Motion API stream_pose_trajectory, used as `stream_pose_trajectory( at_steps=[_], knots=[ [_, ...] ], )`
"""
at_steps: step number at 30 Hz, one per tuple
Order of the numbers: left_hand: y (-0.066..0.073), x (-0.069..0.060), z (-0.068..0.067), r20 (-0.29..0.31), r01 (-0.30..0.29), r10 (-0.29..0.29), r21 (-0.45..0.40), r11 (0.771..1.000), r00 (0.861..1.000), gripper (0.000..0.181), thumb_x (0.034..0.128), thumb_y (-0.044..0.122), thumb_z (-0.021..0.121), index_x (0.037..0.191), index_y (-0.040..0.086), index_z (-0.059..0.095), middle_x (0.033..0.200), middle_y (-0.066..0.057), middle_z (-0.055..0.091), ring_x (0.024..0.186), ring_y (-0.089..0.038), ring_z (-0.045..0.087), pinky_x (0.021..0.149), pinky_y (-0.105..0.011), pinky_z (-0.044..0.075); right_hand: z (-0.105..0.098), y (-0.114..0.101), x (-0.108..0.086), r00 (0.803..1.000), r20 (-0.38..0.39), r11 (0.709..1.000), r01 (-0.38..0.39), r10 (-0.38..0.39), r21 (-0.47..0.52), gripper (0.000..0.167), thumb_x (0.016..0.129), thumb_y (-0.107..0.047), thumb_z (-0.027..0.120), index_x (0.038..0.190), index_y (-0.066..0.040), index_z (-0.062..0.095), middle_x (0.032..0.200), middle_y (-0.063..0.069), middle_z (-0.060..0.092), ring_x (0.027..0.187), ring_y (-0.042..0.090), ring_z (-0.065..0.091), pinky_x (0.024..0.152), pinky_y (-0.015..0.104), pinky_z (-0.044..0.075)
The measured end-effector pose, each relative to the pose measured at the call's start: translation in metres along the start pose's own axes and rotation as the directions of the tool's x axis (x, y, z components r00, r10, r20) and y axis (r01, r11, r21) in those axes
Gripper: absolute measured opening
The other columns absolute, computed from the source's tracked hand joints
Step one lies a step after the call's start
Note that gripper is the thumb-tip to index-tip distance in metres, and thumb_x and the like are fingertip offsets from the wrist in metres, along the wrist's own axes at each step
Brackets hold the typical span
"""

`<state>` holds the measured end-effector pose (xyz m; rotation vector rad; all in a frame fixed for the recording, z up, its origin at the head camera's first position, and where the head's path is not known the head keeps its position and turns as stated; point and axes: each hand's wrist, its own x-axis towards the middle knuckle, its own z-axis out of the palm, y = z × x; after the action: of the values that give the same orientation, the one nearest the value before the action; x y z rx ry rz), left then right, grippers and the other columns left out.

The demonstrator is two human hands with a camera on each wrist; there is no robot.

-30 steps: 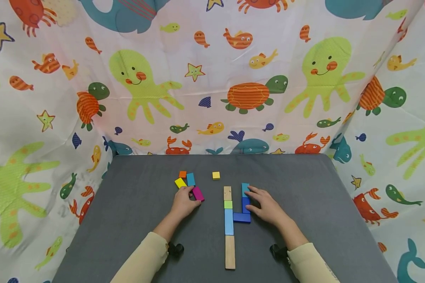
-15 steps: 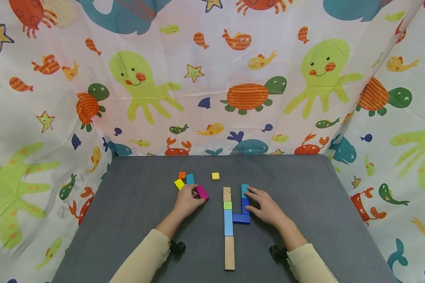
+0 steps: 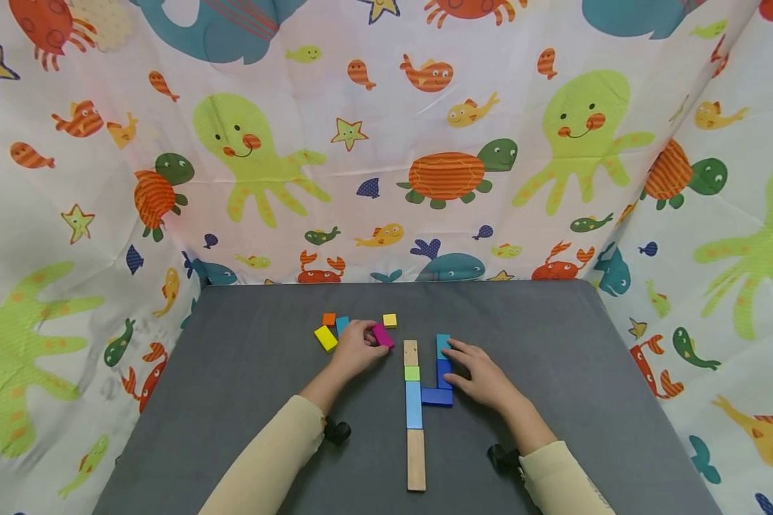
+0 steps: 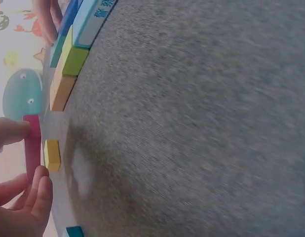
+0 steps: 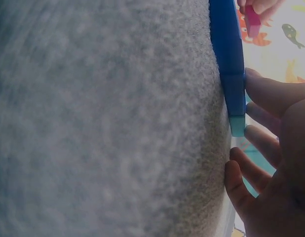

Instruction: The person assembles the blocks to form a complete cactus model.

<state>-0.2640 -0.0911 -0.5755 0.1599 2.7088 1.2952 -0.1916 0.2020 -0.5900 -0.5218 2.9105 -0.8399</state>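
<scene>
My left hand (image 3: 356,348) pinches a magenta block (image 3: 383,335) between thumb and fingers; in the left wrist view the magenta block (image 4: 32,148) spans from thumb to fingertips. My right hand (image 3: 483,375) rests with extended fingers along the right side of a teal block (image 3: 443,346) and a blue block (image 3: 444,373). Below them a second blue block (image 3: 436,397) lies crosswise, meeting a vertical row: a wooden block (image 3: 411,352), a green block (image 3: 412,373), a light blue block (image 3: 414,404) and a long wooden block (image 3: 416,460).
A small yellow block (image 3: 389,320) lies just beyond the magenta one. Left of my left hand are an orange block (image 3: 329,320), a blue block (image 3: 342,325) and a yellow block (image 3: 325,338). The grey table (image 3: 245,372) ends at a patterned curtain (image 3: 361,164).
My left hand has carried the magenta block right and slightly away, from beside the other blocks to near the small yellow one. My right hand stays by the teal and blue blocks.
</scene>
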Motion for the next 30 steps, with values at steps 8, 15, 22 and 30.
stream_pose_trajectory(
  at_steps=[8, 15, 22, 30],
  knots=[
    [0.016, 0.016, 0.011, 0.038, -0.054, 0.054, 0.025, 0.998, 0.998, 0.062, 0.0796, 0.021, 0.085, 0.134, 0.003, 0.061, 0.124, -0.012, 0.058, 0.093, -0.019, 0.058, 0.084, -0.034, 0.057, 0.001, 0.001, 0.0, 1.0, 0.002, 1.0, -0.012, 0.012, -0.003, 0.059, 0.095, -0.034, 0.07, 0.149, -0.015, 0.052, 0.161, 0.009, 0.038, 0.146, 0.038, 0.035, 0.112, 0.061, 0.035],
    [0.027, 0.027, 0.016, 0.083, -0.082, 0.076, 0.066, 0.994, 0.994, 0.061, 0.0814, 0.02, 0.084, 0.136, 0.005, 0.06, 0.127, -0.013, 0.056, 0.095, -0.02, 0.057, 0.083, -0.032, 0.056, 0.002, 0.001, 0.0, 1.0, 0.003, 1.0, -0.016, 0.016, 0.004, 0.06, 0.095, -0.035, 0.07, 0.149, -0.016, 0.052, 0.161, 0.008, 0.038, 0.146, 0.037, 0.035, 0.112, 0.061, 0.036],
    [0.036, 0.038, 0.017, 0.117, -0.079, 0.069, 0.083, 0.993, 0.991, 0.061, 0.083, 0.02, 0.082, 0.138, 0.006, 0.059, 0.137, -0.016, 0.054, 0.111, -0.029, 0.054, 0.093, -0.041, 0.055, 0.003, 0.001, -0.001, 1.0, 0.0, 1.0, -0.01, 0.01, 0.004, 0.059, 0.095, -0.035, 0.069, 0.149, -0.016, 0.052, 0.161, 0.008, 0.038, 0.146, 0.037, 0.036, 0.112, 0.061, 0.036],
    [0.04, 0.045, 0.021, 0.133, -0.066, 0.048, 0.132, 0.989, 0.99, 0.06, 0.0854, 0.023, 0.081, 0.14, 0.012, 0.059, 0.141, -0.012, 0.053, 0.123, -0.029, 0.05, 0.1, -0.045, 0.052, 0.001, 0.0, 0.001, 1.0, 0.002, 1.0, -0.013, 0.013, 0.007, 0.06, 0.095, -0.035, 0.07, 0.149, -0.016, 0.052, 0.161, 0.008, 0.038, 0.145, 0.037, 0.036, 0.112, 0.061, 0.036]
  ],
)
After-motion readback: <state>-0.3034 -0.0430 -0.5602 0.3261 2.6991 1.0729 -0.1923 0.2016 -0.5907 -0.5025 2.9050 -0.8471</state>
